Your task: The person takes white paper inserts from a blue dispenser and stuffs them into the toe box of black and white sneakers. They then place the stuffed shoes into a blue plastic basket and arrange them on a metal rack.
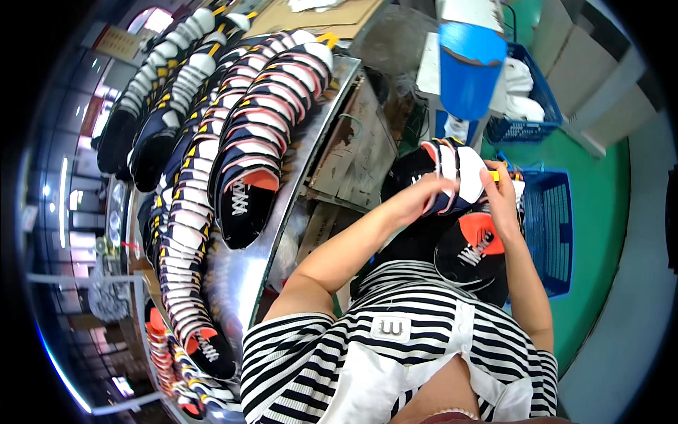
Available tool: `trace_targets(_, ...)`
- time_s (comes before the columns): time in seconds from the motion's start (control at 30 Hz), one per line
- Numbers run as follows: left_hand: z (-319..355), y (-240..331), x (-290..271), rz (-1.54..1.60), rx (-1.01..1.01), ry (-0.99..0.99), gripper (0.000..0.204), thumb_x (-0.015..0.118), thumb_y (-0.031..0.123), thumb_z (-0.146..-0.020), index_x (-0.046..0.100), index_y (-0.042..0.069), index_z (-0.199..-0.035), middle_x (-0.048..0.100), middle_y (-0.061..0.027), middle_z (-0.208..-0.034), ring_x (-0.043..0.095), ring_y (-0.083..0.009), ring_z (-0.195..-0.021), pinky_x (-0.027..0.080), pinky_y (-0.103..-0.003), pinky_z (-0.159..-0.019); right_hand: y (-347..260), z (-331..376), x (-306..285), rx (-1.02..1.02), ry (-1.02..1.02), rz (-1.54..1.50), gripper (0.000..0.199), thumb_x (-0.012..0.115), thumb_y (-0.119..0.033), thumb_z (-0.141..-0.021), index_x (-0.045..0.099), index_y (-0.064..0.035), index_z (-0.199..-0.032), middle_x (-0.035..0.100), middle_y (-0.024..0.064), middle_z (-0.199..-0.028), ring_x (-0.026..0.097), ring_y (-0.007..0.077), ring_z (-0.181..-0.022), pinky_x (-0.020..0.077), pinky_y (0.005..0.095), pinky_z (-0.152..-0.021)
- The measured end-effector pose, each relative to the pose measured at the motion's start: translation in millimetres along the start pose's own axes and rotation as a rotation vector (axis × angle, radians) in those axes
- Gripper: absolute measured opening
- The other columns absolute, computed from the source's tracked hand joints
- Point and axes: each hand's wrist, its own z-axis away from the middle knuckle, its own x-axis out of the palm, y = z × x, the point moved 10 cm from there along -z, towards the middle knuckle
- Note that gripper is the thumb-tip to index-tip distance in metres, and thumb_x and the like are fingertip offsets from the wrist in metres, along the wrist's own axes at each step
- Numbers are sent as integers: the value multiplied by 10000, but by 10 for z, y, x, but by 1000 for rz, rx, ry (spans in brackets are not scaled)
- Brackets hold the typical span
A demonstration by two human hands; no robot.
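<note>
Left hand (424, 198): I'm grasping nested white-and-navy shoe uppers (467, 167).
Right hand (502, 196): I'm pinching a yellow tab (494, 175).
Room: green floor (597, 233) (open) is edging the blue plastic basket (552, 226).

A shiny metal worktop (244, 293) carries long rows of nested, mostly white and dark shoes: one row (268, 113) lies close along its right edge, and beside it a longer, curved row (185, 240) stretches from near the far edge toward the near end. Two more such rows (173, 85) show farther left, though what bears them cannot be made out. On the green floor (600, 205) stand two blue crates (569, 219), the nearer one apart from the floor's right edge.
</note>
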Motion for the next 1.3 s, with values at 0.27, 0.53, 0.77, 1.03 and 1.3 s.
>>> trace_targets(0.27,429,204,-1271,-149,179,523,330,563,259,-897,608,-16,-1074,662,-61,-985,612,-127,-893,440,-266,-830,410,-577,374,-4,49,-329,229,565,-168,-899,582,-14,-1068,568,12,-849,523,101,-795,421,227,-725)
trace_targets(0.53,-292,370,-912,-419,217,391,312,623,282,-884,620,8,-1032,633,-13,-930,580,-85,-829,451,-239,-737,288,-697,609,74,1,-247,211,619,-210,-892,626,-13,-966,641,45,-809,562,89,-749,440,230,-697)
trace_targets(0.77,-761,356,-994,-270,212,367,259,627,194,-844,626,4,-1021,646,-35,-927,598,-106,-813,457,-248,-720,406,-1016,479,94,-41,-472,168,569,-192,-922,574,-33,-866,652,71,-818,589,119,-766,451,243,-716)
trace_targets(1.03,-1080,189,-1258,174,78,514,249,554,89,-858,600,-37,-1068,643,-113,-1032,625,-203,-907,486,-318,-793,452,-1282,415,167,-104,-421,185,546,-186,-929,587,-35,-831,632,67,-761,574,117,-647,455,243,-587)
trace_targets(1.3,-285,526,-1355,-8,417,729,355,494,87,-882,478,-47,-1210,616,-136,-1095,614,-233,-971,477,-337,-859,526,-1105,85,220,-20,-563,273,637,-241,-827,547,-34,-980,558,27,-870,537,114,-810,419,232,-713)
